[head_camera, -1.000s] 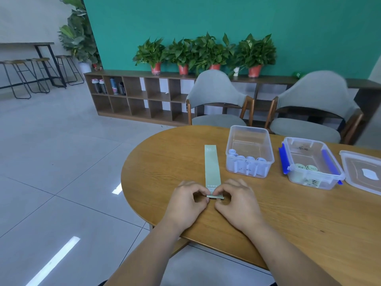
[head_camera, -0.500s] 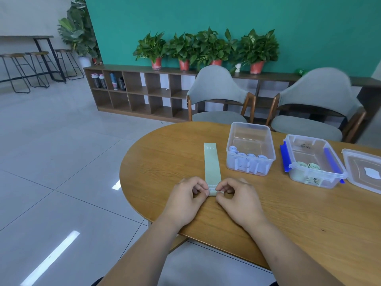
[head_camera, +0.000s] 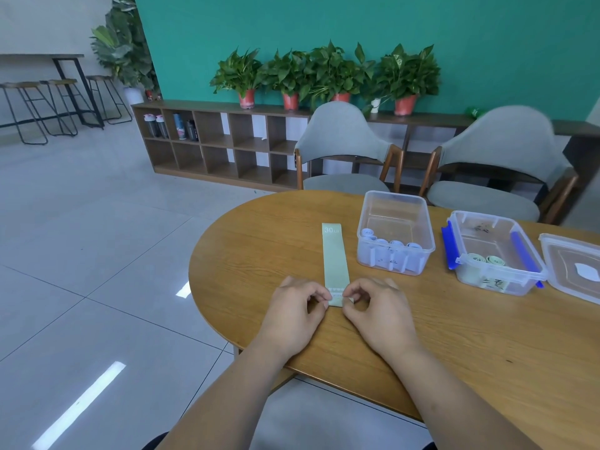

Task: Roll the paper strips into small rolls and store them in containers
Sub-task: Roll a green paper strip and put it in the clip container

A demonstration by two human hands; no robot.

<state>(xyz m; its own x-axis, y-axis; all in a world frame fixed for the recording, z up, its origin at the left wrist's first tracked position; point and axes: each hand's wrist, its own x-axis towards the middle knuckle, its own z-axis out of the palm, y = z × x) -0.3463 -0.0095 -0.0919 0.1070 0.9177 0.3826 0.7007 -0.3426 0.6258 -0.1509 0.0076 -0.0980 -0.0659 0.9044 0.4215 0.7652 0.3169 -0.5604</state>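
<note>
Mid-frame on the surface [head_camera: 259,254], left hand [head_camera: 293,315] and right hand [head_camera: 376,311] each pinch the strip's [head_camera: 335,258] rolled near end; two tubs [head_camera: 394,233] sit at right.

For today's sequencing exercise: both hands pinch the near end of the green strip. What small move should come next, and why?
Probably roll the pinched end forward one turn. The left hand and right hand pinch the near end of the green strip, where only a small roll has formed; the rest lies flat on the table.
</note>
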